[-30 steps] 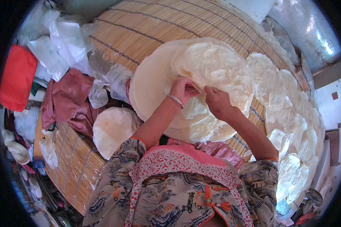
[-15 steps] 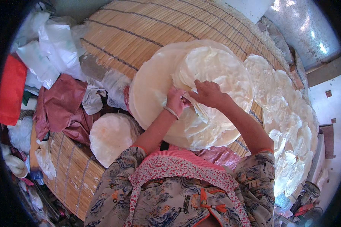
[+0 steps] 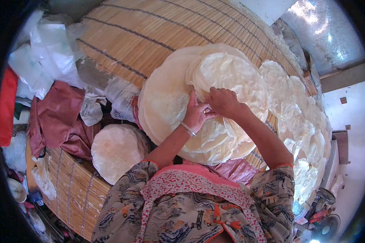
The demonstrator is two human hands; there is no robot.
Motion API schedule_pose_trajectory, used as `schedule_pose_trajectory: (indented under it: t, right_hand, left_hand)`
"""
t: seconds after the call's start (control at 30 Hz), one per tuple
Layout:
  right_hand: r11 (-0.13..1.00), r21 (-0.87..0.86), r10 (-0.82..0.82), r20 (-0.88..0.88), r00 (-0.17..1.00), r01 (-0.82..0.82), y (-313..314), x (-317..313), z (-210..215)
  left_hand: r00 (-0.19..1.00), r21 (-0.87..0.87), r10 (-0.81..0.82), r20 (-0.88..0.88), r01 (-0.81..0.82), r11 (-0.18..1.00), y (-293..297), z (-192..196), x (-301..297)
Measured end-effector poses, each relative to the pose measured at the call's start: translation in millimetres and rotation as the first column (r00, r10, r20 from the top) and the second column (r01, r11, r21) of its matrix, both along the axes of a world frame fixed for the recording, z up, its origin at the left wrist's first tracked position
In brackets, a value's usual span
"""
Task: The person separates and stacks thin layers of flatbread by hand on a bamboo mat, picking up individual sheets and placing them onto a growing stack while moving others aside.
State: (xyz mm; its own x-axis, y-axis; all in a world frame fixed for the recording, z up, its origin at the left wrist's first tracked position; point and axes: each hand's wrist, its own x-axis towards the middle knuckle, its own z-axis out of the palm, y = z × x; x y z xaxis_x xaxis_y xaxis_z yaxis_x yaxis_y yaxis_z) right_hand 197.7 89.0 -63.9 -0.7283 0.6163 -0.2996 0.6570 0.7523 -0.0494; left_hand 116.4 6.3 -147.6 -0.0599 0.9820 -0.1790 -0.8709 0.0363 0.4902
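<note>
A large stack of thin, pale round sheets (image 3: 166,97) lies in front of me on a woven bamboo mat (image 3: 150,36). On top of it sits a wrinkled, whiter sheet (image 3: 231,77). My left hand (image 3: 195,114), with a bangle at the wrist, and my right hand (image 3: 222,102) meet at the near edge of this top sheet, fingers pinching it. The two hands touch each other.
A smaller stack of round sheets (image 3: 115,150) sits at my lower left. A row of overlapping dried sheets (image 3: 300,121) runs along the right side of the mat. Dark red cloth (image 3: 54,117) and white plastic bags (image 3: 48,52) are heaped on the left.
Both hands have stayed together at the edge of the top sheet while the view shifted a little. The wrinkled sheet sits slightly further up and right on the stack.
</note>
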Motion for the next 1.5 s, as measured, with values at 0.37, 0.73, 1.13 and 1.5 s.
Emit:
schedule_pose_trajectory:
  t: [0.37, 0.73, 1.13, 1.5]
  right_hand:
    - [0.986, -0.149, -0.086, -0.050, 0.995, 0.078, 23, 1, -12]
    - [0.999, -0.039, -0.019, 0.084, 0.996, 0.022, 10, -31, 2]
    - [0.966, -0.205, -0.213, -0.271, 0.939, 0.159, 37, 7, 13]
    - [0.994, 0.098, 0.090, -0.364, 0.927, -0.057, 24, 38, 190]
  left_hand:
    - [0.987, 0.055, -0.101, 0.121, 0.095, 0.994, -3, -11, -5]
    - [0.928, 0.031, -0.019, -0.372, 0.033, 0.999, 3, -10, -5]
    - [0.830, 0.283, -0.106, -0.548, 0.303, 0.910, 21, -2, -9]
    - [0.046, 0.569, 0.571, -0.820, -0.047, 0.821, 108, 105, -99]
